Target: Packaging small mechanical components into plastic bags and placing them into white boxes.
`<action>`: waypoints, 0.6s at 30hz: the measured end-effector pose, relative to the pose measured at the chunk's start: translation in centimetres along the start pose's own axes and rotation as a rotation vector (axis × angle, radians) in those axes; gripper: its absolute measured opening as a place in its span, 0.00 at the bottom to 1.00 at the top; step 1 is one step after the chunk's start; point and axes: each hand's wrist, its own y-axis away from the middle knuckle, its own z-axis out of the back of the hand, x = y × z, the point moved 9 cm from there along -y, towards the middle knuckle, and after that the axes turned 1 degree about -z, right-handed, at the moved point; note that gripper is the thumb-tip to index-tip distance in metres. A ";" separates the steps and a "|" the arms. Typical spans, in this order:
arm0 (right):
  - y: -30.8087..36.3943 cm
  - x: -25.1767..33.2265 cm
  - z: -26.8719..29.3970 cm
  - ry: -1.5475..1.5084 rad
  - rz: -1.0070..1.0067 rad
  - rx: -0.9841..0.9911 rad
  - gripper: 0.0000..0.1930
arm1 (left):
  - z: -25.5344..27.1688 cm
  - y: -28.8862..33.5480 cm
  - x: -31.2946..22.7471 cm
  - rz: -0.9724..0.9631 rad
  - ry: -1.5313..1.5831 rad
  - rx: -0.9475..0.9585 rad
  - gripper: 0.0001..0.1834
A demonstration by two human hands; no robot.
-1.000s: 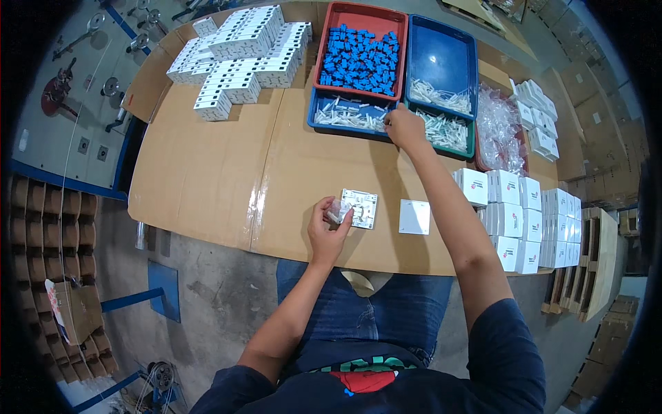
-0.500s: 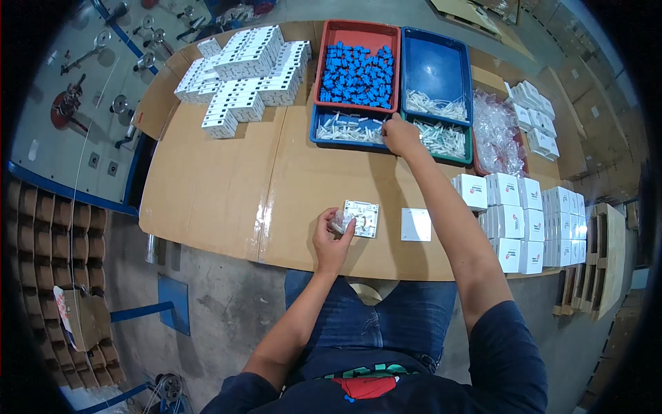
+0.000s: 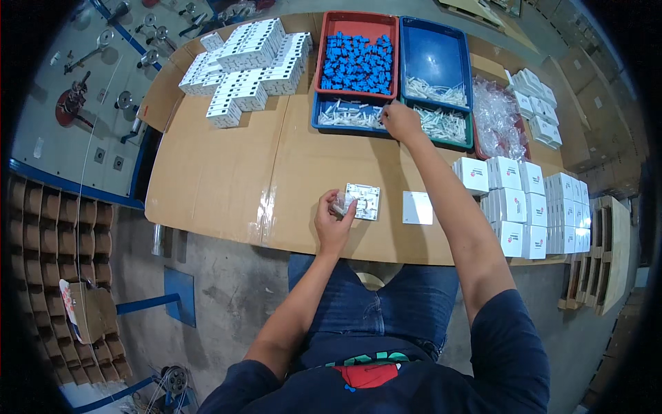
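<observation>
My left hand (image 3: 332,219) is closed around a small clear plastic bag (image 3: 338,205); what lies inside it is hard to make out. Its fingertips touch a square white plastic housing (image 3: 370,201) with its inner side up, lying on the cardboard. A flat white square cover (image 3: 417,209) lies to the right of it. My right hand (image 3: 402,121) reaches to the right end of a shallow blue tray (image 3: 355,128) of small white plastic pieces (image 3: 348,114). Its fingers are bent together at the pieces, and whatever they pinch is hidden.
Behind stand a red tray (image 3: 360,17) of blue parts, a blue tray (image 3: 434,62) and a green tray (image 3: 452,143) with white pieces, and a heap of clear bags (image 3: 496,124). White units (image 3: 252,52) are stacked far left, white boxes (image 3: 510,203) at right.
The whole view has shifted slightly, with the table higher in the picture. My right hand stays at the blue tray with small finger movement; the left hand keeps its hold on the bag.
</observation>
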 end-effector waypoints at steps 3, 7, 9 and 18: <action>1.4 0.2 2.3 -0.043 -0.046 -0.045 0.09 | 0.1 -0.1 -0.1 0.004 0.012 -0.002 0.26; 5.2 0.8 5.5 -0.315 -0.135 -0.064 0.12 | 0.9 -0.3 0.2 0.023 0.097 -0.039 0.25; 8.1 0.0 6.8 -0.373 -0.116 -0.094 0.12 | 0.4 -0.3 -0.5 0.031 0.248 -0.017 0.25; 19.7 7.9 13.7 -0.985 -0.247 0.217 0.10 | -0.1 0.5 -8.3 -0.072 0.156 0.107 0.27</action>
